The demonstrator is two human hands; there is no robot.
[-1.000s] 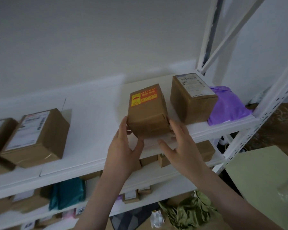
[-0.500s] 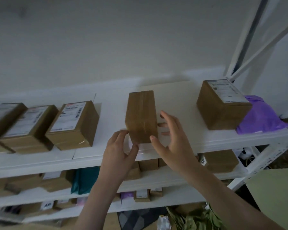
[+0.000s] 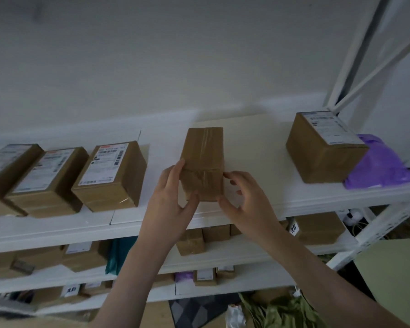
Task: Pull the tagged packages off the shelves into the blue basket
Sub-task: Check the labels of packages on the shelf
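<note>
A small brown taped cardboard box (image 3: 204, 152) stands at the front of the top white shelf (image 3: 258, 143), plain taped faces towards me. My left hand (image 3: 171, 202) grips its left side, thumb on the front face. My right hand (image 3: 244, 200) holds its right lower corner with curled fingers. The orange sticker seen earlier on this box is out of sight. The blue basket is not in view.
Three labelled brown boxes (image 3: 111, 176) sit at the shelf's left, another labelled box (image 3: 324, 147) and a purple mailer bag (image 3: 381, 162) at the right. Lower shelves (image 3: 246, 256) hold several more parcels. The rack's white upright (image 3: 388, 223) stands right; green fabric (image 3: 282, 311) lies below.
The box has been turned, so its orange sticker no longer faces me. Both hands moved up and closed on its sides. The view shifted left, showing more boxes.
</note>
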